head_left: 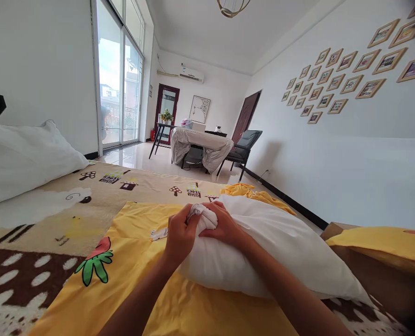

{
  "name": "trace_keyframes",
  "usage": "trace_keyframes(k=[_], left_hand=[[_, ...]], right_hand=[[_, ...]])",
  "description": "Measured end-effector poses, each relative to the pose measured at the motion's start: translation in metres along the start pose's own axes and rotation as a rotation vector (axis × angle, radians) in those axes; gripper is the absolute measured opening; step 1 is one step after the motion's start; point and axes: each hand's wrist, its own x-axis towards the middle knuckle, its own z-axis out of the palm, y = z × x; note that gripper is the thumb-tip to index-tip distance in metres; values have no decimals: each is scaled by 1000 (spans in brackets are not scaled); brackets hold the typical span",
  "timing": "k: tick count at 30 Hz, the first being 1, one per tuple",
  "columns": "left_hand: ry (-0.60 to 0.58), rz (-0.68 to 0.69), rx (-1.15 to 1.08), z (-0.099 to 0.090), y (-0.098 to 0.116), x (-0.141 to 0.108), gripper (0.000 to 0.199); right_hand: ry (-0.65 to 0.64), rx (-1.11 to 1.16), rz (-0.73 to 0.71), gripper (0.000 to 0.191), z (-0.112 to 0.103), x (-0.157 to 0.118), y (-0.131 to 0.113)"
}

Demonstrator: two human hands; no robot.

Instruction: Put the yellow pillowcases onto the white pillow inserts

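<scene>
A white pillow [273,242] lies slantwise on the bed, its near left end bunched up between my hands. My left hand [180,235] is closed round one side of the gathered white corner. From the other side my right hand [224,224] grips the same bunched end, its fingers partly hidden behind the fabric. Beneath the pillow and my forearms a yellow pillowcase [134,242] with a printed carrot-like figure is spread flat. Another crumpled yellow cloth [242,190] lies just beyond the pillow.
A patterned blanket [102,196] covers the bed. Another white pillow [25,158] rests at the left. A yellow-covered cushion [385,242] sits on a cardboard box [368,266] at the right. Past the bed stand a draped table [200,140] and a dark chair [245,144].
</scene>
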Motion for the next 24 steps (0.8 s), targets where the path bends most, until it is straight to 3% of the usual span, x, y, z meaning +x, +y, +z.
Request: trace_keyframes(k=[2,5,8,10,11,14,16,20,24], left_hand=[[-71,-2,8,-2,3,1,28],[-195,-22,-52,-10,7,8,24],[-130,-23,-157,-26,7,18,19],[-63,-45,-123,-36,5,23,18],[-83,-72,-80,-40,3,25,15],[-328,-145,74,-43,-3,23,11],[-447,-150,197,-38,-5,19,18],[-473,-211,318,-26,-4,13,36],[-622,-303,209,-25,-7,13,34]], right_hand=[[40,-16,34,48,3,-5,0],[124,-75,60,40,3,-11,1],[218,-57,112,37,-8,-13,7],[273,-20,171,35,-19,-14,11],[299,-3,200,34,-26,-15,12],[398,16,269,33,-44,-20,16],[467,4,301,34,-54,-25,16],[533,-35,358,36,-63,-36,16],[504,-45,359,37,-64,-42,15]])
